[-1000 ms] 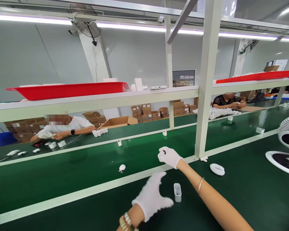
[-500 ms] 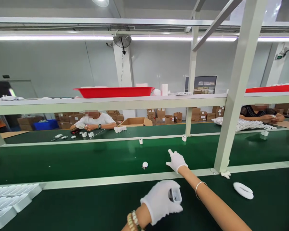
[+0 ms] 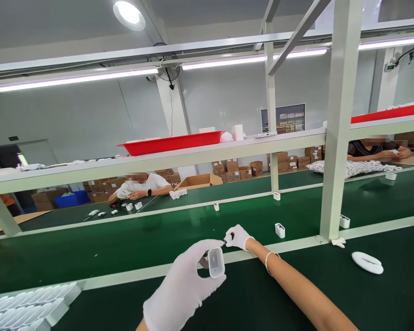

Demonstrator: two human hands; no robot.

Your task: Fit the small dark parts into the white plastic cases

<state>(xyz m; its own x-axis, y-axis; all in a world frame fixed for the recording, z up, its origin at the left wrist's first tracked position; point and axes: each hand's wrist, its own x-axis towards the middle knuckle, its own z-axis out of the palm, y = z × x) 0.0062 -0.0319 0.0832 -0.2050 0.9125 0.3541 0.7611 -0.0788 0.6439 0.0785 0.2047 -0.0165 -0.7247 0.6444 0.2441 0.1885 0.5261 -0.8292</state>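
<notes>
My left hand (image 3: 186,280), in a white glove, grips a small white open-topped case (image 3: 216,262) between thumb and fingers, its hollow inside facing me. Farther off, over the near edge of the green belt (image 3: 179,230), my right hand (image 3: 238,237), also gloved, is closed around a small white piece (image 3: 229,238) with a dark part. The fingers partly hide that piece. Right of my right hand, a white case (image 3: 279,230) stands on the belt.
White trays (image 3: 31,305) lie at the lower left. A metal post (image 3: 340,124) rises at right, with a white oval object (image 3: 367,262) near its foot. A shelf holds a red tray (image 3: 172,143). Two people sit across the belt.
My right hand has moved left and closed on the small piece from the belt. My left hand has turned the case toward me. The view has tilted, and more cases show at right.
</notes>
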